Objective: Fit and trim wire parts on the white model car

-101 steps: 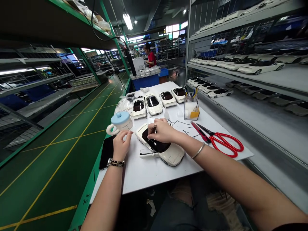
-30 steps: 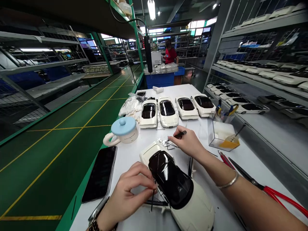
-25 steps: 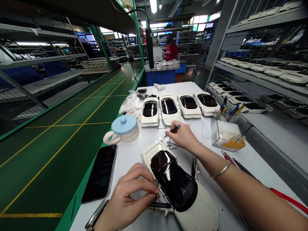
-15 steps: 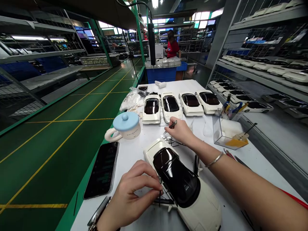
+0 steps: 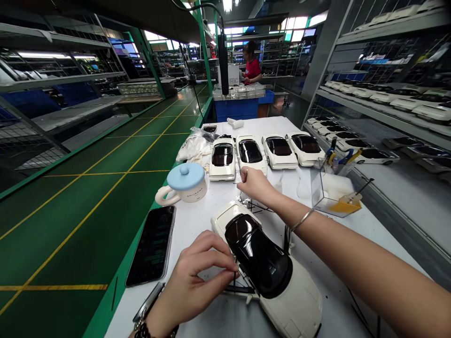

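Pinching a thin black strip (image 5: 234,280) between thumb and fingertips, the left hand (image 5: 197,281) holds it upright against the near side of a white model car (image 5: 278,286), its grip clenched on the strip. That car, with its dark glossy roof, lies on the white counter (image 5: 207,216) close to the person, nose pointing away. The right hand (image 5: 255,185) reaches farther out, lowered over a small heap of shiny bits and black wires (image 5: 248,204) just beyond the car's front; its fingers are curled, but whether they hold anything cannot be told. A bangle (image 5: 301,219) sits on that wrist. Left of the car lies a dark phone (image 5: 153,244), and behind it a mug (image 5: 185,183) with a blue lid. Four more white cars (image 5: 262,152) stand in a row across the counter's far part, with a clear box (image 5: 329,190) to their right. A person in red (image 5: 252,68) stands well beyond.
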Tool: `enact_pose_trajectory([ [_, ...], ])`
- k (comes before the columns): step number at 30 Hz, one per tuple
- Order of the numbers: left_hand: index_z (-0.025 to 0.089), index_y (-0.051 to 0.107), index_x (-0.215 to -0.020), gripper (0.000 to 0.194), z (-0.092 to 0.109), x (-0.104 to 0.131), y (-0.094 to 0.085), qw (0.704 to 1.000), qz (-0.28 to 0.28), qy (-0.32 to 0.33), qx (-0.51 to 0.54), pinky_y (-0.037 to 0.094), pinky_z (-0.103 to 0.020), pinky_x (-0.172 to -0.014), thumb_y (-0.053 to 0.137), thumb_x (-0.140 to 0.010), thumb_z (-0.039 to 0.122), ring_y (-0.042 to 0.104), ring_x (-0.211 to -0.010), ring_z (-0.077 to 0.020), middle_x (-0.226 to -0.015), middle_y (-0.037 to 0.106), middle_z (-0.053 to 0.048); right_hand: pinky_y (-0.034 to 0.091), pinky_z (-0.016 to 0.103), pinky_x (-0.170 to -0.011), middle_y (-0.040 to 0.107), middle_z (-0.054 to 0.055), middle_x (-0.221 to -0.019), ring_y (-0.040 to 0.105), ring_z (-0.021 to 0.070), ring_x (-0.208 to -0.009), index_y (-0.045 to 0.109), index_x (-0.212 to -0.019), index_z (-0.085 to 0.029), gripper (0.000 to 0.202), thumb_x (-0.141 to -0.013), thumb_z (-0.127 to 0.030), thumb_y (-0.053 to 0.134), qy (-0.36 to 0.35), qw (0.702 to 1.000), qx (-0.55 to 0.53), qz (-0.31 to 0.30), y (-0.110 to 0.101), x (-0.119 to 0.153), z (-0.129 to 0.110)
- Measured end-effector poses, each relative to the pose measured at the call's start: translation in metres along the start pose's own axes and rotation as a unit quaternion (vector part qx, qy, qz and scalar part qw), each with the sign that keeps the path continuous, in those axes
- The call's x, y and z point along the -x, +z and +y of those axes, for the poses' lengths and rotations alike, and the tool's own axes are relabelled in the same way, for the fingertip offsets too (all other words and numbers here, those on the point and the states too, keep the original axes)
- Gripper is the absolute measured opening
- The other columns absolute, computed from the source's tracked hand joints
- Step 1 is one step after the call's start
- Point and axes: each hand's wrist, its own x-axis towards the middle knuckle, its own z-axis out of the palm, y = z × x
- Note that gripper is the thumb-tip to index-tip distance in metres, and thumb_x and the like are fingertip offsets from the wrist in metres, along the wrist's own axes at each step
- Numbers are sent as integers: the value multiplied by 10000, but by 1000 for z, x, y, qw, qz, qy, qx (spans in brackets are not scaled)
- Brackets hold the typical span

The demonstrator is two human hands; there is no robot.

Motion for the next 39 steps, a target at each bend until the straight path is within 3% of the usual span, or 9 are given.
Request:
enact_pose_trajectory([
  [8, 206, 684, -821, 169, -1, 1, 1, 1000, 5, -11, 2, 505, -292, -677, 621, -781, 53, 588, -772, -155, -793, 629, -39, 244, 256, -510, 438, -17, -573, 378, 126, -527, 374, -618, -213, 224, -561, -60, 527, -12, 1000, -11, -17, -1, -11, -4],
  [13, 209, 678, -816, 181, -1, 2, 1, 1000, 11, -19, -3, 501, -267, -667, 622, -775, 42, 593, -766, -143, -800, 621, -30, 247, 247, -498, 379, -48, -557, 336, 108, -517, 353, -630, -214, 210, -592, -93, 520, -42, 997, -72, -7, -15, -1, -7],
  [17, 204, 681, -815, 149, -2, 2, 2, 999, 28, -22, -6, 497, -266, -662, 627, -786, 68, 599, -762, -144, -802, 612, -32, 263, 233, -501, 363, -55, -600, 333, 95, -541, 360, -665, -213, 183, -660, -129, 522, -81, 988, -128, 27, -45, 33, -21],
  [23, 193, 696, -839, 124, -1, 0, 8, 997, 69, 34, -14, 488, -290, -684, 628, -804, 97, 590, -770, -155, -782, 621, -39, 282, 227, -489, 382, -53, -599, 360, 85, -545, 391, -643, -204, 218, -676, -97, 579, -160, 963, -206, 72, -87, 114, -48],
  [29, 190, 685, -768, 79, 3, -2, 18, 991, 114, 57, -46, 462, -332, -720, 662, -776, 115, 563, -773, -173, -735, 626, -38, 275, 209, -414, 399, -56, -566, 355, 70, -484, 379, -633, -211, 259, -701, -60, 578, -195, 960, -192, 65, -85, 166, -60],
  [39, 193, 678, -767, 81, 5, 4, 25, 987, 142, 72, -16, 439, -354, -751, 685, -758, 113, 553, -780, -175, -745, 627, -34, 272, 202, -388, 406, -55, -561, 341, 66, -463, 375, -654, -220, 267, -699, -51, 576, -224, 957, -163, 85, -81, 187, -66],
])
